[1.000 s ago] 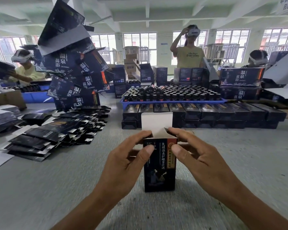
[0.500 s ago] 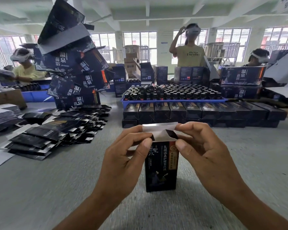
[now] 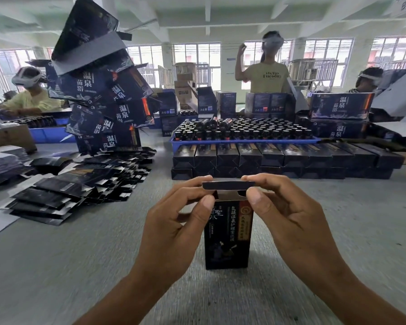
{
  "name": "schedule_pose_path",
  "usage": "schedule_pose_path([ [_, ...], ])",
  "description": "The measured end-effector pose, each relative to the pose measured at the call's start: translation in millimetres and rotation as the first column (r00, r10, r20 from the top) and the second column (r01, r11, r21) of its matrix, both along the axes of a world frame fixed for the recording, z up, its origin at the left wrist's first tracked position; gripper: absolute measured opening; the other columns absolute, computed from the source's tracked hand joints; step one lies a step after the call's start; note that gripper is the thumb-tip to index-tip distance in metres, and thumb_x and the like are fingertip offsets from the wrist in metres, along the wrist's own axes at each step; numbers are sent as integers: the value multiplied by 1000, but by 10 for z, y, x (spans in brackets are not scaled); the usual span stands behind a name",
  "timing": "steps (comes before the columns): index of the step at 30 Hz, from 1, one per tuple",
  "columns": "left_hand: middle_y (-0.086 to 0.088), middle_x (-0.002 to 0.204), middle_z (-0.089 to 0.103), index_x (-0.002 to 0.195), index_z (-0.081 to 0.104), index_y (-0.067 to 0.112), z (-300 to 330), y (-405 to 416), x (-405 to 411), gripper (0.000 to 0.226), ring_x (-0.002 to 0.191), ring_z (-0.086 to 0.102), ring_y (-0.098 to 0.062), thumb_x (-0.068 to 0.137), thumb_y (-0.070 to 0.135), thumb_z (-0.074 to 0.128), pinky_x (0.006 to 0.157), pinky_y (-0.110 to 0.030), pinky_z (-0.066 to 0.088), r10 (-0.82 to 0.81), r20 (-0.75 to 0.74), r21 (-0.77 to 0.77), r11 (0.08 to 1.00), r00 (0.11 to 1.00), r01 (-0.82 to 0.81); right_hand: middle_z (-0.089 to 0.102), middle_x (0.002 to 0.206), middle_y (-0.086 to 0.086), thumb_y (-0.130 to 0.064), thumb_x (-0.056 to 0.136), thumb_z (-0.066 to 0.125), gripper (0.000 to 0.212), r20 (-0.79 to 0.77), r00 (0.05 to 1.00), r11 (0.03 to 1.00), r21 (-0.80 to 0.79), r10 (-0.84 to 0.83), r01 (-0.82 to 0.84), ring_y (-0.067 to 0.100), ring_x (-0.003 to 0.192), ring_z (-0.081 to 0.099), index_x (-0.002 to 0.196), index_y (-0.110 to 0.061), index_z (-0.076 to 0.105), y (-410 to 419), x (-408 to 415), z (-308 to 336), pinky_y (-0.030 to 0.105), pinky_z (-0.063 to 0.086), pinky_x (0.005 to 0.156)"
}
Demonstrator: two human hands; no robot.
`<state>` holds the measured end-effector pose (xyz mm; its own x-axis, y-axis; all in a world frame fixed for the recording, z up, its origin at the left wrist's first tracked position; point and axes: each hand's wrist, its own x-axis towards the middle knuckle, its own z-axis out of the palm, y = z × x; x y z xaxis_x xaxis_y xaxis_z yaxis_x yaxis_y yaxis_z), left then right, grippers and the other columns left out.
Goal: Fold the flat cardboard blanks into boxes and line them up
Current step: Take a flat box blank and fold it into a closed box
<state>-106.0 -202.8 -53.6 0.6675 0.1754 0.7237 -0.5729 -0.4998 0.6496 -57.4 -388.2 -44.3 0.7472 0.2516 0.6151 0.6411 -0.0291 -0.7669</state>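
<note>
At the far left of the worktop lies a fanned heap of flat blanks, with a leaning stack of larger printed cartons behind it; both sit well apart from the work in the middle. Nearer the centre, the left hand has thumb and forefinger curled in a pinch on the left end of the top flap of the box, which stands upright on the worktop directly ahead. The right hand mirrors it, thumb and forefinger pinching the right end of the same flap. The flap is bent over roughly level, its pale tuck tongue hanging just above the opening, so the step in hand looks like closing the top. The next move probably calls for steering the tongue inside the front wall and pressing down evenly, without letting the box tip. Behind stands a double row of finished boxes, touching side by side, in front of a blue tray of bottles. Bare worktop lies between the upright box and that row and stretches away to the right, giving room to slide the box back into line.
</note>
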Motion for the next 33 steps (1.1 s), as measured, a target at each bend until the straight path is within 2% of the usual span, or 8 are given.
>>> schedule_pose_path([
  [3, 13, 126, 67, 107, 74, 13, 9, -12, -7, 19, 118, 63, -5, 100, 23, 59, 79, -15, 55, 1, -4, -11, 1000, 1000, -1, 71, 107, -25, -47, 87, 59, 24, -12, 1000, 1000, 16, 6, -6, -4, 105, 67, 110, -48, 64, 0, 7, -1, 7, 49, 84],
  [10, 13, 127, 68, 108, 75, 14, 2, -50, -17, 22, 115, 63, 1, 98, 28, 60, 77, -14, 56, -36, -8, -118, 992, 999, 35, 71, 112, -21, -35, 91, 62, 25, -35, 999, 1000, 4, 11, -11, -2, 109, 65, 113, -46, 69, -9, 10, -15, 13, 52, 90],
  [15, 10, 121, 71, 100, 66, 16, -14, -52, 16, 17, 107, 70, -8, 90, 29, 61, 78, -30, 62, -32, 3, -192, 981, 999, 32, 71, 113, -22, -22, 95, 63, 26, -18, 1000, 1000, 2, 17, -17, 0, 109, 66, 107, -43, 71, -1, 12, -15, 15, 51, 92],
  [17, 13, 121, 70, 108, 62, 16, -11, -37, 17, 24, 105, 71, -9, 90, 31, 61, 76, -33, 62, -38, 1, -187, 982, 999, 37, 70, 114, -23, -20, 95, 63, 27, -8, 1000, 1000, -8, 14, -14, 0, 111, 65, 105, -43, 71, 4, 13, -15, 15, 52, 93],
  [20, 26, 122, 65, 126, 65, 17, -19, -12, 24, 34, 110, 67, -4, 97, 34, 60, 74, -23, 60, -2, 8, -103, 995, 1000, 3, 69, 116, -23, -24, 94, 62, 23, -6, 1000, 1000, -12, 14, -14, 1, 113, 64, 106, -41, 71, 2, 27, -21, 17, 51, 94],
  [25, 12, 123, 70, 116, 71, 27, -52, 48, 47, 23, 117, 65, -10, 95, 29, 62, 76, -24, 59, -42, 47, -64, 997, 998, 45, 68, 119, -24, -30, 94, 60, 20, 5, 1000, 1000, -26, 9, -9, 0, 115, 63, 107, -39, 71, -9, 54, -37, 18, 53, 93],
  [28, 13, 127, 67, 113, 72, 27, -46, 70, 45, 23, 119, 63, -9, 95, 32, 59, 78, -21, 58, -50, 55, 5, 999, 997, 50, 66, 122, -25, -44, 88, 57, 24, 18, 1000, 999, -42, -2, 3, 1, 116, 62, 105, -35, 71, -8, 69, -50, 27, 56, 90],
  [33, 18, 132, 62, 114, 67, 32, -64, 82, 64, 26, 116, 64, -9, 90, 41, 63, 76, -20, 57, -48, 12, 46, 998, 999, 47, 64, 122, -25, -48, 88, 56, 26, 44, 999, 999, -47, -18, 20, 2, 116, 62, 104, -34, 71, -3, 101, -75, 29, 56, 89],
])
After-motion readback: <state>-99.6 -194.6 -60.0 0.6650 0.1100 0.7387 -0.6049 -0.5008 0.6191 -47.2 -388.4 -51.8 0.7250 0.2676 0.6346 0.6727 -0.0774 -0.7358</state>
